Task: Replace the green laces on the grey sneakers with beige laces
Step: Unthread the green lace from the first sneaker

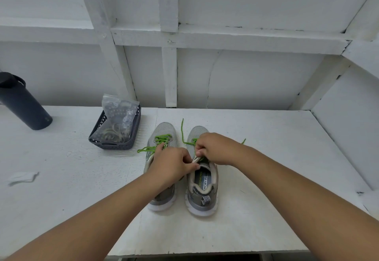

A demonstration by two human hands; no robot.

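Two grey sneakers stand side by side on the white bench (266,158), toes pointing away from the person. The left sneaker (163,137) is laced with a green lace (162,139) whose loose ends trail off its left side onto the bench. The right sneaker (202,184) has its green lace (182,131) partly loosened, one end running up beside the toe and another showing just past the right wrist.

Both hands meet over the tongue of the right sneaker. The left hand (172,164) has its fingers curled, thumb and forefinger pinching at the top of the tongue. The right hand (215,148) is curled too, fingers closed on what seems to be the green lace at the upper eyelets, though the knuckles hide the exact grip.

To the left, a dark plastic basket (133,135) holds beige laces (112,133) and a clear bag (120,111). Farther left stands a dark bottle (22,104), and a scrap of paper (22,177) lies near the bench's left edge.
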